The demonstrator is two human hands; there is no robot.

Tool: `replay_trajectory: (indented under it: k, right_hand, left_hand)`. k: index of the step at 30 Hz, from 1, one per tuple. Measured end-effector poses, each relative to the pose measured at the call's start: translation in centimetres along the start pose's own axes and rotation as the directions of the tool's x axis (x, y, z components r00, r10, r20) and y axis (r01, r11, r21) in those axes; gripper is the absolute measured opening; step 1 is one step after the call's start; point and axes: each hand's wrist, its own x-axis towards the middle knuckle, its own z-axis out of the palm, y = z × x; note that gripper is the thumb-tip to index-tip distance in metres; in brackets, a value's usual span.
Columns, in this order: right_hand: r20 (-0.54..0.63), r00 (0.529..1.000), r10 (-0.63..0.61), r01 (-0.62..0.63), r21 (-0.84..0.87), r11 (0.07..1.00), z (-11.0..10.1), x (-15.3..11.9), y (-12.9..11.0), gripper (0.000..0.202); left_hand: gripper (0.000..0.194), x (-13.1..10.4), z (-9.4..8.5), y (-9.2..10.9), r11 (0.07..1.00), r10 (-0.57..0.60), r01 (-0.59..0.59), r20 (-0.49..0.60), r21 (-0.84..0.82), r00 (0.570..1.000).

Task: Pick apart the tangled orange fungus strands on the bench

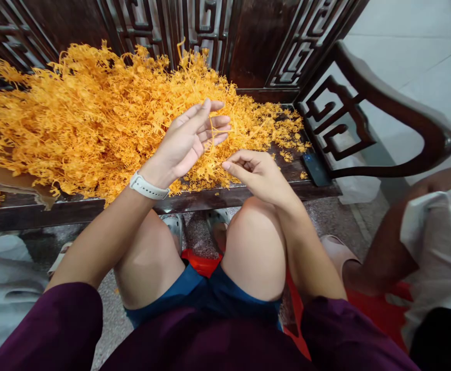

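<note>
One thin orange strand (212,135) crosses your left grip (189,136), fingers loosely parted; your right grip (259,175) curls just beside it. I cannot tell whether either clamps. One orange, frilly heap (94,113) lies beyond on one dark wooden bench (198,201).

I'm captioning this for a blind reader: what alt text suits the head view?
A thin orange strand hangs against the left hand, with the curled right hand close by, before a big heap of stringy orange pieces on a dark wooden bench. A carved armrest stands at right.
</note>
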Motion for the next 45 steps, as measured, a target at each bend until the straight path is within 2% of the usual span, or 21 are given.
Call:
replay_trajectory:
  k: [3,7,8,10,12,13,17,24,29,34,39,42,45]
  right_hand:
    - [-0.059,0.998,-0.037,0.042,0.085,0.995,-0.2,0.1,-0.4,0.050]
    - [-0.106,0.994,0.013,0.013,0.244,0.970,-0.4,0.1,-0.1,0.047]
    - [-0.110,0.993,0.037,-0.001,0.304,0.953,-0.4,0.1,0.0,0.046]
    - [-0.098,0.991,0.089,-0.041,0.409,0.912,-0.4,0.1,0.3,0.044]
    - [-0.095,0.988,0.122,-0.065,0.461,0.885,-0.4,0.0,0.5,0.045]
    - [-0.102,0.986,0.130,-0.067,0.468,0.881,-0.4,0.0,0.6,0.045]
    - [-0.137,0.982,0.131,-0.049,0.487,0.872,-0.5,0.1,0.7,0.045]
    - [-0.145,0.984,0.107,-0.024,0.482,0.876,-0.6,0.1,0.9,0.042]
    - [-0.105,0.990,0.098,-0.037,0.470,0.882,-0.4,-0.1,0.3,0.050]
    - [-0.113,0.986,0.120,-0.057,0.446,0.893,-0.4,0.0,0.0,0.042]
    - [-0.140,0.984,0.108,-0.033,0.452,0.891,-0.4,0.1,0.4,0.044]
    - [-0.121,0.986,0.112,-0.036,0.509,0.860,-0.4,0.0,0.2,0.046]
    - [-0.041,0.985,0.168,-0.112,0.589,0.800,-0.2,-0.1,-0.4,0.050]
  left_hand:
    - [0.032,-0.1,0.2,-0.1,0.996,0.052,-0.055,0.040,0.068,0.998]
    - [0.030,-0.3,0.3,-0.4,0.946,0.117,-0.136,0.081,0.295,0.990]
    - [0.034,-0.3,0.2,-0.6,0.925,0.109,-0.145,0.122,0.352,0.987]
    - [0.055,-0.4,-0.1,-1.1,0.885,0.051,-0.150,0.228,0.441,0.972]
    - [0.074,-0.4,-0.5,-1.5,0.857,-0.020,-0.146,0.315,0.494,0.949]
    - [0.076,-0.3,-0.7,-1.7,0.851,-0.042,-0.147,0.345,0.504,0.938]
    - [0.061,0.1,-1.2,-1.8,0.867,-0.065,-0.145,0.398,0.477,0.915]
    - [0.044,0.3,-1.4,-1.4,0.911,-0.037,-0.129,0.389,0.392,0.921]
    - [0.036,0.1,-0.9,-1.7,0.934,-0.028,-0.099,0.347,0.342,0.937]
    - [0.040,-0.3,-0.1,-1.5,0.939,-0.020,-0.084,0.299,0.333,0.954]
    - [0.046,-0.5,0.1,-1.3,0.929,-0.001,-0.120,0.329,0.349,0.944]
    - [0.054,-0.5,0.1,-1.3,0.952,-0.048,-0.061,0.343,0.301,0.938]
    - [0.057,-0.6,0.1,-1.3,0.969,-0.093,0.004,0.351,0.245,0.932]
